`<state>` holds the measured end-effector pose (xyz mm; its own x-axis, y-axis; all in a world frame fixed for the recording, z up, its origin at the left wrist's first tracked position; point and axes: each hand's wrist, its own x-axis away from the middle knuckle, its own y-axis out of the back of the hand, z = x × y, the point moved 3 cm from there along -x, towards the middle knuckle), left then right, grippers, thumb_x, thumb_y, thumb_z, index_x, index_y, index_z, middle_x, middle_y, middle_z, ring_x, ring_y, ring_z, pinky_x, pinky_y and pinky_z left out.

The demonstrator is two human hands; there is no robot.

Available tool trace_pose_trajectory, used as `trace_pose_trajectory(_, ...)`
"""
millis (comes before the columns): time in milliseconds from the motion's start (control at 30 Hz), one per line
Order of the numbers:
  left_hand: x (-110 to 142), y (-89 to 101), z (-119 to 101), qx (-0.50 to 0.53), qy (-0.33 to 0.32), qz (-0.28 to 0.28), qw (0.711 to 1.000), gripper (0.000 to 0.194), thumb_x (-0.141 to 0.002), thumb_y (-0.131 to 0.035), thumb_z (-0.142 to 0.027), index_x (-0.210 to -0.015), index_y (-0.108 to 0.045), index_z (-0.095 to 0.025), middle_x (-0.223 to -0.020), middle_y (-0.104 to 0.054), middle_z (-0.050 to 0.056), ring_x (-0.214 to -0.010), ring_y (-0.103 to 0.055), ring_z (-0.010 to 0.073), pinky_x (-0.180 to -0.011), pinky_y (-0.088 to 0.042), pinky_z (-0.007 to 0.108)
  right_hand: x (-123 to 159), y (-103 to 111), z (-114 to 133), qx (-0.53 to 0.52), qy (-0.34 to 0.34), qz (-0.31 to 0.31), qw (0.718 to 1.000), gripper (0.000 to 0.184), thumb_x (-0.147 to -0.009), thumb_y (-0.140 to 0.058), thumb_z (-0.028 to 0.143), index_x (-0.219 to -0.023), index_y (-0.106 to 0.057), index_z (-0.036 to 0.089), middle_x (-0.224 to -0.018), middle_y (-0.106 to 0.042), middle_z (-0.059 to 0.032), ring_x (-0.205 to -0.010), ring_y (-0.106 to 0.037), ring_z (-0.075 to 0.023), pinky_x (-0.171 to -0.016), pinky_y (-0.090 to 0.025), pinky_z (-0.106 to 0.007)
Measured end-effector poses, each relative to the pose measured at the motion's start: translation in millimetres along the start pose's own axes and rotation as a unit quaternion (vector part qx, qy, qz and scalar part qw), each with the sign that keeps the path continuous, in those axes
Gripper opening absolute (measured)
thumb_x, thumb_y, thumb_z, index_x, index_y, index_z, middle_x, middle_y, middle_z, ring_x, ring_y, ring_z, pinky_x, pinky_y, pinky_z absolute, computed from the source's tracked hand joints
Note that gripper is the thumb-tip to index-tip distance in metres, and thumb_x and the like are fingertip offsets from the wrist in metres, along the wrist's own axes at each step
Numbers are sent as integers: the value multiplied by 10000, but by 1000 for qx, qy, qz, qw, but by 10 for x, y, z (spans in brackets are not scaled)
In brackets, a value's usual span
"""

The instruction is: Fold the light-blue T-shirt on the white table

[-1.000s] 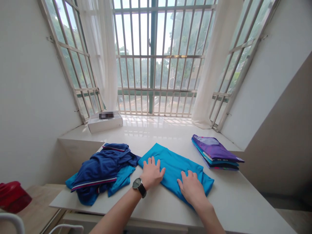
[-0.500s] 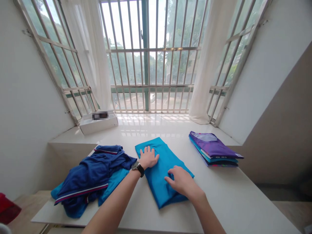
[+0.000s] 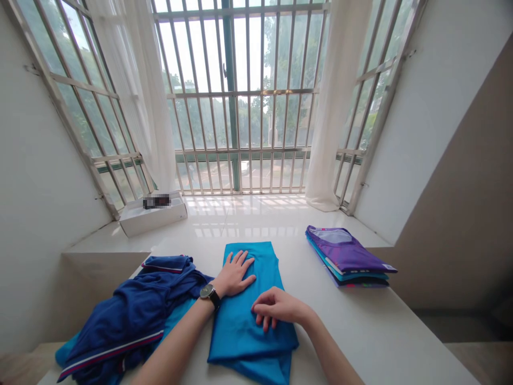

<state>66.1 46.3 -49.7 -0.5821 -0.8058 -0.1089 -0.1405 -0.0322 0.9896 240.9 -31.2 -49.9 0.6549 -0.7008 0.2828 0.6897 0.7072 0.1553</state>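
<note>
A bright blue folded garment (image 3: 260, 267) lies lengthwise on the white tabletop in front of me. My left hand (image 3: 235, 275), with a watch (image 3: 207, 291) on its wrist, is spread flat on its upper left part. Over the lower right part is my right hand (image 3: 276, 307), its fingers loosely bent and apart, with no cloth visibly gripped. Whether those fingertips touch the fabric I cannot tell. At the near end, a lower layer sticks out below the upper fold. The garment's exact kind does not show.
A rumpled heap of navy clothing (image 3: 132, 307) with striped trim lies at left, over brighter blue cloth. At right sits a stack of folded clothes, a purple garment (image 3: 348, 248) on top. A white box (image 3: 154, 216) stands by the barred window (image 3: 236, 96) and curtains.
The blue garment has turned to lie straighter towards me, its near end closer. My right hand has shifted left and its fingers now hang down. The view has tilted slightly up.
</note>
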Motion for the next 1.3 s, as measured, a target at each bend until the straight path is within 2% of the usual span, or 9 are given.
trace_pose_trajectory(133, 47, 47, -69, -21, 4, -48, 999, 538, -973, -423, -523, -1423, -454, -229, -1540, -385, 121, -1454, -243, 337, -1171, -136, 589, 4, 12, 6, -37, 19, -45, 998, 650, -699, -674, 708, -1017, -687, 142, -859, -730, -59, -588, -640, -104, -495, -449, -186)
trace_pose_trajectory(267, 312, 133, -274, -33, -7, -107, 994, 386, -948, -522, -308, -1319, -535, -200, -1459, -466, 128, -1399, -323, 337, -1140, -239, 549, 21, 87, 29, -49, 63, -128, 989, 577, -727, -662, 690, -936, -686, 154, -790, -710, -39, -564, -601, -110, -499, -454, -221)
trace_pose_trajectory(367, 531, 204, -446, 32, -65, -92, 993, 193, -943, -547, -270, -1105, -629, -206, -1182, -635, 93, -1169, -528, 272, -1004, -407, 428, 140, 143, 2, -12, 122, -250, 960, 496, -796, -605, 656, -874, -692, 175, -725, -691, -30, -594, -607, -145, -552, -485, -269)
trace_pose_trajectory(467, 668, 280, -551, 71, -96, -84, 989, 143, -964, -531, -278, -933, -650, -205, -988, -666, 62, -1009, -573, 234, -902, -438, 378, 404, 113, -84, 70, 161, -347, 921, 383, -867, -577, 557, -931, -714, 204, -863, -733, -66, -821, -672, -216, -769, -535, -349)
trace_pose_trajectory(600, 741, 338, -658, 111, -142, -63, 982, 164, -979, -524, -314, -966, -659, -221, -962, -676, 45, -974, -586, 221, -875, -424, 365, 746, -34, -213, 167, 182, -326, 912, 266, -878, -616, 436, -1003, -729, 230, -1093, -725, -94, -1067, -646, -263, -991, -486, -437)
trace_pose_trajectory(733, 777, 320, -736, 173, -190, -24, 966, 196, -945, -586, -396, -983, -670, -223, -1011, -677, 43, -939, -610, 201, -838, -437, 314, 895, -103, -258, 202, 166, -282, 923, 276, -844, -679, 383, -1066, -724, 226, -1183, -699, -111, -1194, -592, -286, -1077, -431, -489)
trace_pose_trajectory(967, 776, 303, -734, 216, -185, -43, 958, 230, -911, -631, -425, -871, -671, -203, -953, -694, 38, -904, -609, 191, -847, -422, 299, 1063, -143, -283, 250, 130, -226, 932, 411, -794, -645, 158, -1185, -684, 281, -1428, -543, -77, -1386, -416, -283, -1157, -330, -513)
trace_pose_trajectory(1200, 776, 265, -814, 193, -203, -17, 960, 323, -902, -606, -531, -888, -684, -219, -901, -676, 33, -837, -608, 183, -743, -402, 282, 1059, -116, -336, 213, 130, -301, 920, 173, -844, -619, 230, -961, -744, 256, -1287, -637, -90, -1221, -572, -270, -1081, -422, -458)
trace_pose_trajectory(1300, 782, 279, -822, 189, -203, -12, 961, 439, -847, -611, -650, -946, -677, -228, -915, -665, 37, -846, -608, 195, -730, -402, 281, 985, -86, -330, 163, 158, -354, 907, 143, -870, -627, 331, -903, -724, 232, -1137, -685, -91, -1046, -641, -234, -916, -517, -370)
